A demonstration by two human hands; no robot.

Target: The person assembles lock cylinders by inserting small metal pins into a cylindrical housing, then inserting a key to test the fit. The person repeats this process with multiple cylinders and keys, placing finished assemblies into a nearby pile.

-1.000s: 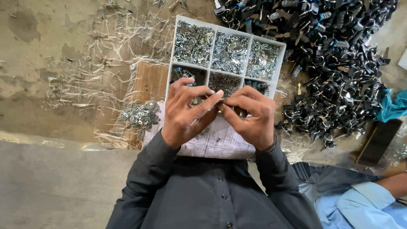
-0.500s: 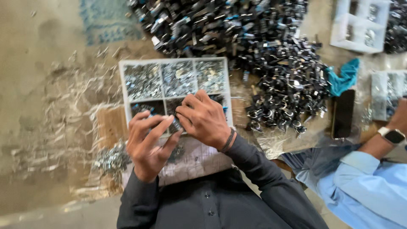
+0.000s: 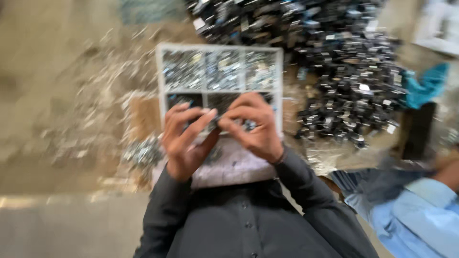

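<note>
Your left hand (image 3: 184, 138) and right hand (image 3: 253, 126) meet just in front of your chest, fingertips curled in and pinched on one small dark metal piece (image 3: 216, 119) held between them; the blur hides its exact shape, so its long axis can only be guessed as running roughly side to side from one hand to the other. Both hands sit equally near it, each closed on one end. It hovers over the near row of the white plastic compartment tray (image 3: 220, 48), which lies straight ahead of you, long side across. Three far compartments full of shiny metal bits can be counted; the near row is partly hidden by your hands. One large heap of dark metal parts (image 3: 344, 86) lies to the right, and one small pile of silvery pieces (image 3: 142, 154) beside your left hand. A person's light blue sleeve (image 3: 420, 210) shows at lower right.
</note>
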